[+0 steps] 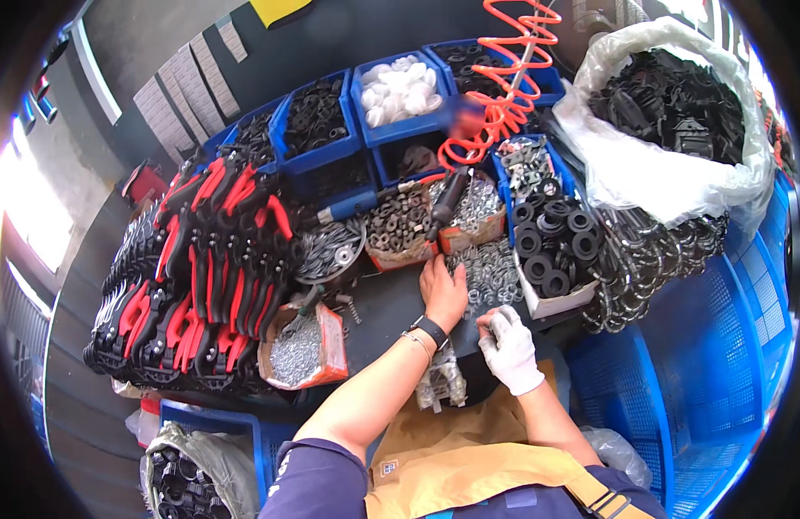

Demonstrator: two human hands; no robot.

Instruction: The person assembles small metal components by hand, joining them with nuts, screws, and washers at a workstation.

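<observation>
My bare left hand (pixel 443 292), with a dark watch on its wrist, reaches over the bench. Its fingertips are at the front edge of a carton of metal nuts (pixel 402 223), thumb apart from the fingers. To its right lies a loose pile of small metal fasteners (pixel 488 275). My right hand (pixel 509 348), in a white glove, is just in front of that pile with its fingers curled together. Whatever it may hold is hidden. Between my forearms a metal fixture (pixel 441 381) sits at the bench's near edge. A dark power driver (pixel 450 201) hangs beyond my left hand.
A red coiled hose (pixel 504 104) hangs above blue bins of black and white parts (pixel 400 91). Stacked red-and-black clamps (pixel 201 277) stand left, near a carton of small screws (pixel 296 346). Right are black rings (pixel 556 242), a large plastic bag (pixel 633 173) and blue crates (pixel 625 381).
</observation>
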